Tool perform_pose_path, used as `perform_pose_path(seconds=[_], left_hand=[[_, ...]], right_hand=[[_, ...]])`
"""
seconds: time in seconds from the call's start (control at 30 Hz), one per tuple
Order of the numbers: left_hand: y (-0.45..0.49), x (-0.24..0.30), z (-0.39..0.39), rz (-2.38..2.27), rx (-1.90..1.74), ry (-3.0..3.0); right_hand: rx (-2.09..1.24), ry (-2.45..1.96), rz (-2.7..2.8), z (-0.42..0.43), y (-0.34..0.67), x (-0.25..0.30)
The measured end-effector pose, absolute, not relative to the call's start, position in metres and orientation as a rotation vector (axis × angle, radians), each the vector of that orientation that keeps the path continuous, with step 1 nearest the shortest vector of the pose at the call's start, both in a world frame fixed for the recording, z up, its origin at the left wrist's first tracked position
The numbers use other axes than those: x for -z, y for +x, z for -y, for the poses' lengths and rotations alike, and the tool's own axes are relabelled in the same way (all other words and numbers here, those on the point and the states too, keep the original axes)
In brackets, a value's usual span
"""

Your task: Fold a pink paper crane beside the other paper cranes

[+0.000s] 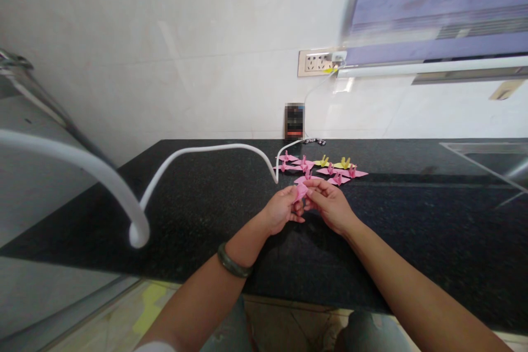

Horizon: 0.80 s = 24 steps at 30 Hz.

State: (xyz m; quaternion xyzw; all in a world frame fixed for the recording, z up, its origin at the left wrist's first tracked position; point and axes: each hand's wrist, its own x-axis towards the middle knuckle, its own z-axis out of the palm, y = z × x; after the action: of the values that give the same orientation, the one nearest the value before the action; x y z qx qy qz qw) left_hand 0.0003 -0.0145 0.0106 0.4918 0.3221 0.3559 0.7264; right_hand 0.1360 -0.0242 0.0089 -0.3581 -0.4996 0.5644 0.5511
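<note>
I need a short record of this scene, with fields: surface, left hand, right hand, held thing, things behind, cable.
surface: black counter
left hand: left hand pinches the pink paper
right hand: right hand pinches the same paper
held thing: small folded pink paper, above the counter
things behind: folded cranes, pink and yellow, lying on the counter
cable: white cable runs across the counter

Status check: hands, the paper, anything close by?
Left hand and right hand both pinching one pink folded paper above the black counter. Finished paper cranes just behind. White cable left, not touching.
</note>
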Motion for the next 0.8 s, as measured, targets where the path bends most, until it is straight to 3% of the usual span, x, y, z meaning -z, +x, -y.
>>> perform_pose_path(seconds=[0.13,0.33,0.53,0.8], left_hand=[[0.002,-0.006,0.011,-0.942,-0.89,1.371],[0.0,-0.008,0.01,-1.228,-1.356,1.806],[0.001,-0.008,0.014,-1.08,-1.29,1.947],[-0.002,-0.01,0.016,-1.133,-1.269,2.095]], right_hand=[[-1.18,-0.949,1.233,0.022,0.137,-0.007],[-0.863,-1.149,1.429,0.018,0.14,-0.002],[-0.631,-1.219,1.558,0.018,0.143,0.0],[-0.615,-1.133,1.701,0.021,0.147,-0.009]])
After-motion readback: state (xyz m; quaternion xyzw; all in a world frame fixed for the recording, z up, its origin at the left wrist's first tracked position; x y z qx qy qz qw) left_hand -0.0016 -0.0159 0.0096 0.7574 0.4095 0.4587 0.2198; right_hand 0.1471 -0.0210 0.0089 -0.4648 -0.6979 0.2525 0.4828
